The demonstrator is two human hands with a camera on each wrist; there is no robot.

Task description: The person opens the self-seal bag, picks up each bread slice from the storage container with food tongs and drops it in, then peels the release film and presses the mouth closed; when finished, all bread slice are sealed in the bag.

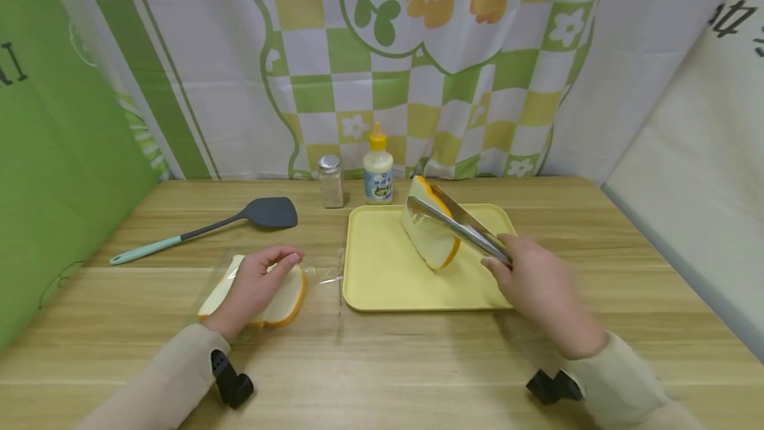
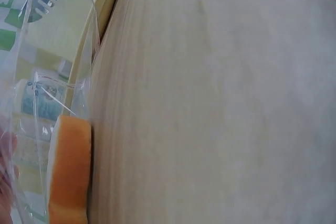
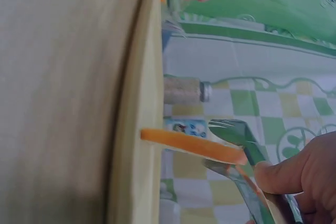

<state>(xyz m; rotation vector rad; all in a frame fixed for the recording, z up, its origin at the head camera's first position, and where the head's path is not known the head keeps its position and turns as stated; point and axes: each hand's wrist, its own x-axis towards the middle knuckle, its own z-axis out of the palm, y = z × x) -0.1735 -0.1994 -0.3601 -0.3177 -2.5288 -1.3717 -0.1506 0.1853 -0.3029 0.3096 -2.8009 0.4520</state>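
Note:
My right hand [image 1: 540, 284] grips metal tongs [image 1: 471, 234], whose tips clasp a slice of bread [image 1: 426, 234]. The slice stands tilted on edge over the yellow tray [image 1: 382, 294], its lower edge right at the tray's surface in the right wrist view. To the left, my left hand [image 1: 256, 287] pinches the clear plastic bag [image 1: 325, 297] between thumb and fingers. Inside that bag, more bread [image 1: 292, 297] lies on the table, partly hidden beneath the hand. An orange-brown crust [image 2: 71, 169] shows up close in the left wrist view.
Behind the tray stand a squeeze bottle [image 1: 379, 174] with a yellow cap and a glass shaker [image 1: 331, 184] with a metal lid. A dark spatula [image 1: 268, 213] with a mint handle lies at the back left. A patterned curtain [image 1: 358, 91] hangs behind the wooden table [image 1: 418, 377].

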